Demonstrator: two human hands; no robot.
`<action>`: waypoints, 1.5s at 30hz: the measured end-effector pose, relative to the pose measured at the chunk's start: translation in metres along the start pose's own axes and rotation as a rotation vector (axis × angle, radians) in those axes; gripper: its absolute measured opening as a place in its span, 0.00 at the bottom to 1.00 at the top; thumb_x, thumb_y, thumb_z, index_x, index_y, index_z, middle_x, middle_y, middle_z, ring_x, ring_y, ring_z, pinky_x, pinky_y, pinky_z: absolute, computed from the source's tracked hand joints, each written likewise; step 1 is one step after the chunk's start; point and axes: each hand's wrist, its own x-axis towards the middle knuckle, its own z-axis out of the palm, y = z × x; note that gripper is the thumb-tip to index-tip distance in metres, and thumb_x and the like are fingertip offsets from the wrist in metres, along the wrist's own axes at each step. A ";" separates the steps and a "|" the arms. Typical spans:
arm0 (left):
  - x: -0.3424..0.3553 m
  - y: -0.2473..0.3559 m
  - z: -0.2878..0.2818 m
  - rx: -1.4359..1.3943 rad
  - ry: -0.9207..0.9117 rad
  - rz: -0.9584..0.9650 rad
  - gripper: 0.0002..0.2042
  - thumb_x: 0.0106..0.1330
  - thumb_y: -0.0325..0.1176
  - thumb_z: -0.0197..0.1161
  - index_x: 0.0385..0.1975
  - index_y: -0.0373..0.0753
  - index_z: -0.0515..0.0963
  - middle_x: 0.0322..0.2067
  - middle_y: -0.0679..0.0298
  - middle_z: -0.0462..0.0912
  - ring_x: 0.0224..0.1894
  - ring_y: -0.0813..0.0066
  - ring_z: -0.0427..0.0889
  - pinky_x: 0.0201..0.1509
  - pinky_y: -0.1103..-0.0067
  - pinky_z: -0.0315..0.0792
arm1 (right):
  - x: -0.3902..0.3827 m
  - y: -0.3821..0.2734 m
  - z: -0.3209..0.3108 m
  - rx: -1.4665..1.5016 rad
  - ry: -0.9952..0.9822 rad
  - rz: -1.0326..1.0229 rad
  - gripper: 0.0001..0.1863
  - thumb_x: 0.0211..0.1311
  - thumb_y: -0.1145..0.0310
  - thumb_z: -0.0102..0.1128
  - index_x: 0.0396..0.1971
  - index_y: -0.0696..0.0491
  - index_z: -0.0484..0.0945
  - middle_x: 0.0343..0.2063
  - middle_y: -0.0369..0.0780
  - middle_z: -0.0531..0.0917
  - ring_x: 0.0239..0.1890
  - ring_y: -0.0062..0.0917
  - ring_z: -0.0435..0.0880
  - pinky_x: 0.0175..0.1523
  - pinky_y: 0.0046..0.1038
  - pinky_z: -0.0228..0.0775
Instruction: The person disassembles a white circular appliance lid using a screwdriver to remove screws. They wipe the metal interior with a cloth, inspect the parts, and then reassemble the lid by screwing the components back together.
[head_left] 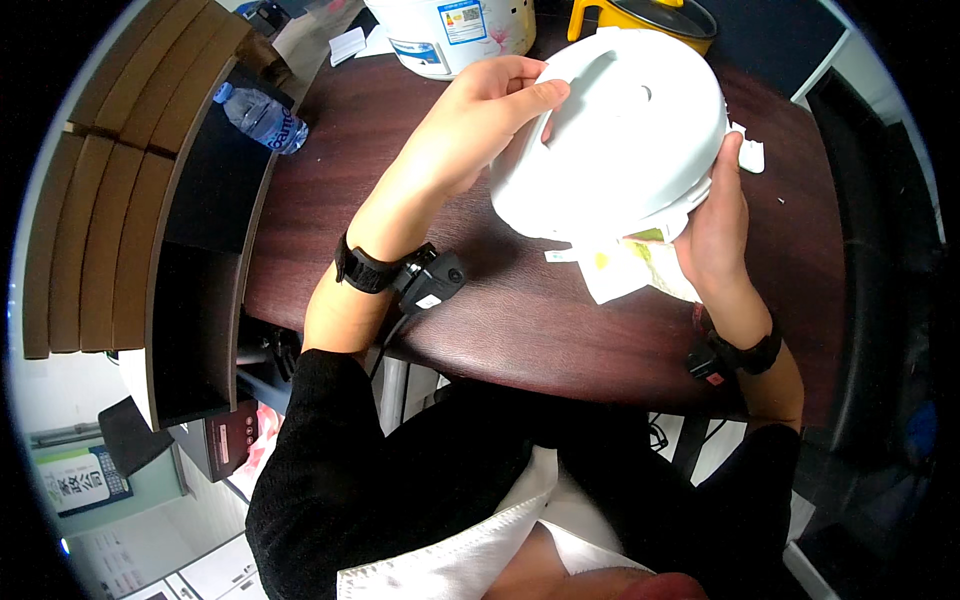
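Note:
A large, smooth white plastic shell point(640, 150), rounded like an appliance housing or lid, is tilted over the far part of the dark wood-grain table point(490, 330). My left hand point(485, 125) grips its left edge, with the thumb over the top and the other fingers partly hidden behind it. On the lower right side, my right hand point(718, 225) is closed around the rim, its fingers mostly out of sight beneath. Printed paper point(612, 275) with yellow patches lies under the shell's near edge. A small white piece point(751, 156) rests beyond my right fingertips.
Behind the shell stand a white container point(425, 55) with blue labels and a yellow pot point(690, 40). A water bottle point(262, 118) lies at the left, beside stacked brown boxes point(100, 200). Black straps with small devices point(432, 280) sit on both my wrists; a cable hangs from the left one.

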 end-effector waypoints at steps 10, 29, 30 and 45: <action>0.000 0.002 0.008 -0.028 0.018 -0.013 0.13 0.64 0.36 0.55 0.40 0.32 0.72 0.26 0.69 0.75 0.30 0.85 0.72 0.35 0.87 0.65 | -0.001 0.008 -0.003 -0.124 -0.021 -0.109 0.41 0.64 0.38 0.23 0.63 0.59 0.47 0.60 0.46 0.59 0.63 0.29 0.59 0.64 0.29 0.52; 0.007 -0.018 0.011 -0.120 -0.071 -0.105 0.15 0.66 0.36 0.53 0.46 0.30 0.70 0.31 0.67 0.75 0.31 0.85 0.70 0.33 0.87 0.66 | -0.001 0.004 -0.007 0.033 -0.180 -0.099 0.23 0.65 0.54 0.40 0.49 0.58 0.68 0.45 0.40 0.74 0.47 0.23 0.72 0.56 0.27 0.63; 0.006 -0.017 0.012 -0.157 -0.069 -0.113 0.16 0.66 0.35 0.53 0.47 0.29 0.69 0.31 0.66 0.75 0.32 0.84 0.71 0.35 0.87 0.67 | -0.002 0.003 -0.004 0.017 -0.172 -0.102 0.23 0.64 0.54 0.42 0.48 0.59 0.69 0.44 0.40 0.74 0.46 0.23 0.73 0.55 0.27 0.64; 0.006 0.000 -0.002 -0.393 -0.002 -0.197 0.15 0.65 0.34 0.54 0.44 0.27 0.70 0.31 0.62 0.77 0.33 0.79 0.75 0.41 0.83 0.71 | -0.017 -0.002 -0.005 -0.196 -0.390 -0.306 0.26 0.53 0.69 0.57 0.52 0.61 0.62 0.42 0.40 0.74 0.45 0.20 0.74 0.51 0.25 0.68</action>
